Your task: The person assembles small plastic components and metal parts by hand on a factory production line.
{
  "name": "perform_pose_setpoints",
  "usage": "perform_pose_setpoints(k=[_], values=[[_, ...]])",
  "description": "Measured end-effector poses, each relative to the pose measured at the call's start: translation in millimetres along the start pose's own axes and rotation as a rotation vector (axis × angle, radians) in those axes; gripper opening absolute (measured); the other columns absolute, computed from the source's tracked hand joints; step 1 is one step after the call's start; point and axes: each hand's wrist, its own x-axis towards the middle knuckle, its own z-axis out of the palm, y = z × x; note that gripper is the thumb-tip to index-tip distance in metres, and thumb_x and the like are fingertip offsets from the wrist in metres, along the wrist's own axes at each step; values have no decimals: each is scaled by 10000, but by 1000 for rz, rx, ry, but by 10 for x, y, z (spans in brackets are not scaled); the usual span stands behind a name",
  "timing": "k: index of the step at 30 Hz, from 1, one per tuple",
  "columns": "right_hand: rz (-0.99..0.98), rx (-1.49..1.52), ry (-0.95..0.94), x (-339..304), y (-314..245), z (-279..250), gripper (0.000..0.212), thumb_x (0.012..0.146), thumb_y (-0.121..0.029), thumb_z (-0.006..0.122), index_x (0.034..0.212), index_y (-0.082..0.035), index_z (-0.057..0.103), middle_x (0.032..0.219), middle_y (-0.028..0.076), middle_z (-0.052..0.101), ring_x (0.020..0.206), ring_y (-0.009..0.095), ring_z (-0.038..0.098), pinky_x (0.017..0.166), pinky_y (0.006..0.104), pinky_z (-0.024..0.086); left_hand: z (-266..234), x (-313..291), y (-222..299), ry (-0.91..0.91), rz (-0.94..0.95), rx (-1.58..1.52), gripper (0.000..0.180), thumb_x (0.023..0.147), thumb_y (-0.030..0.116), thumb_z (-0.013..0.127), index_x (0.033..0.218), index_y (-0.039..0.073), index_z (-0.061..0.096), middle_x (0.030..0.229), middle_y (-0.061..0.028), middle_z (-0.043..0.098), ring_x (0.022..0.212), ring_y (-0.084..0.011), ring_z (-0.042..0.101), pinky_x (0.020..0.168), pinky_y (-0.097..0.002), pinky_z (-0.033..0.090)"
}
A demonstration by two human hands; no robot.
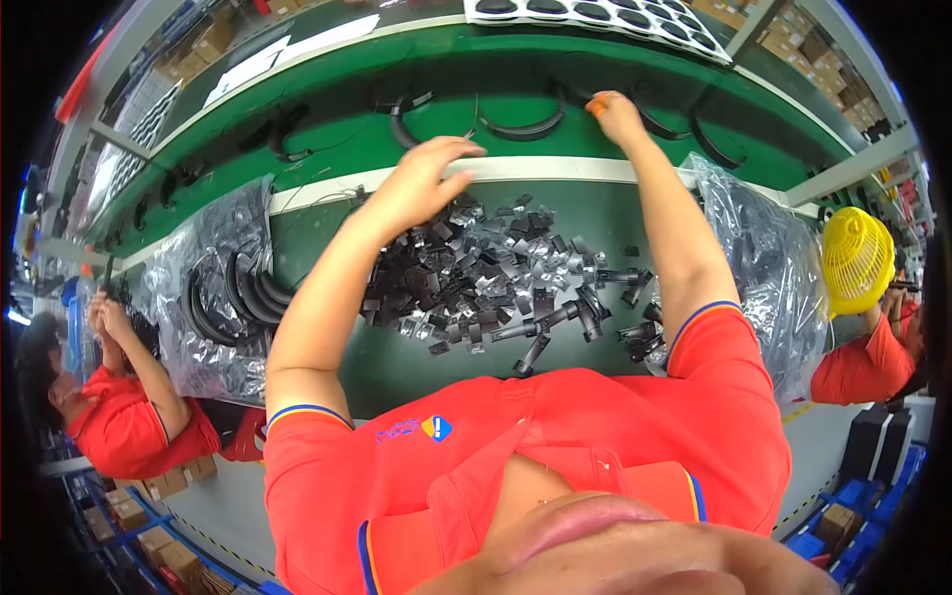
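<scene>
On the green conveyor belt lie several curved black headbands, some trailing thin wires. My right hand point(619, 116), with orange covers on its fingertips, is stretched out over the belt with fingers pinched at the end of a dark strip that looks like part of a headband point(573, 95). Another headband point(526, 130) rests just left of it. My left hand point(428, 178) is held over the belt's pale near rail, fingers apart and holding nothing; a headband point(402, 124) lies just beyond it. Below both hands spreads a heap of small black plastic parts point(466, 263) on the green table.
Plastic bags flank the heap; the left bag point(169, 297) has black headbands point(233, 297) on it, the right bag point(769, 278) lies beside my right arm. A white tray point(605, 18) of black oval pads stands past the belt. Co-workers sit on both sides, one near a yellow basket point(857, 260).
</scene>
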Motion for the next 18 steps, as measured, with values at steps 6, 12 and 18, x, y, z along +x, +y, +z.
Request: perform_pose_setpoints(k=[6,12,18], values=[[126,430,162,-590,-786,-917,262,832,-208,573,1011,-26,636,973,91,647,900,163,601,815,256,428,317,-115,814,162,-163,-1044,518,933,348,404,1301,-13,355,1315,-160,414,1250,-236,371,1041,-339,264],[-221,517,22,-1939,-1873,-1388,177,846,-83,543,988,-22,629,1108,83,570,900,155,576,826,259,428,514,-126,1191,430,-103,-1402,547,961,389,256,1303,-36,295,1329,-201,364,1240,-272,364,1041,-351,280],[-69,796,-2,-2538,-1845,-1270,205,826,-31,559,1027,-19,598,1112,79,547,905,129,558,784,255,454,492,-342,1313,369,116,-1370,447,932,328,394,1177,-45,402,805,-92,534,720,-154,523,669,-274,434]])
